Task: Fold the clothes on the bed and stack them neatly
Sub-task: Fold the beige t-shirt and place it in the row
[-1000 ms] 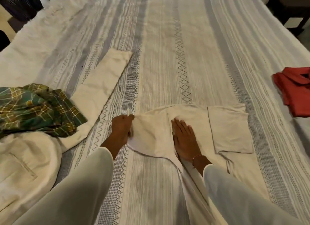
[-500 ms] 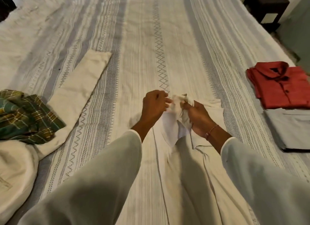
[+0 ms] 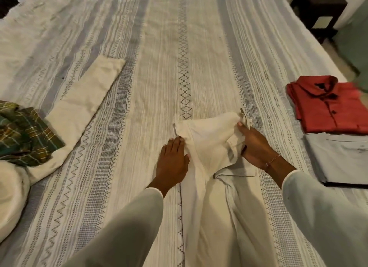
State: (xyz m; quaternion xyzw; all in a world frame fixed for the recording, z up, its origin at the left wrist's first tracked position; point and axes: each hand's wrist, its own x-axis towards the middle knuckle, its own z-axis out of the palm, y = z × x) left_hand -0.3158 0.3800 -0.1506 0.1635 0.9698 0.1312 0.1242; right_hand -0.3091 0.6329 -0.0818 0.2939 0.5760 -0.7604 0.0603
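Cream garment (image 3: 211,147) lies mid-bed toward the near edge; the left hand (image 3: 172,163) presses flat, fingers straight, on its left edge, while the right hand (image 3: 253,147) pinches its bunched right corner. Red shirt (image 3: 328,105) and grey folded garment (image 3: 342,159) sit near the bed's (image 3: 179,37) right edge, plaid cloth (image 3: 25,133) at the left; open bedspread beyond.

head-worn view, angled down, close over bed (image 3: 199,47)

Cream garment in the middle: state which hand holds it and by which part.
The right hand grips the cream garment at its bunched upper right corner. The left hand holds nothing; it lies flat, fingers touching the garment's left edge.
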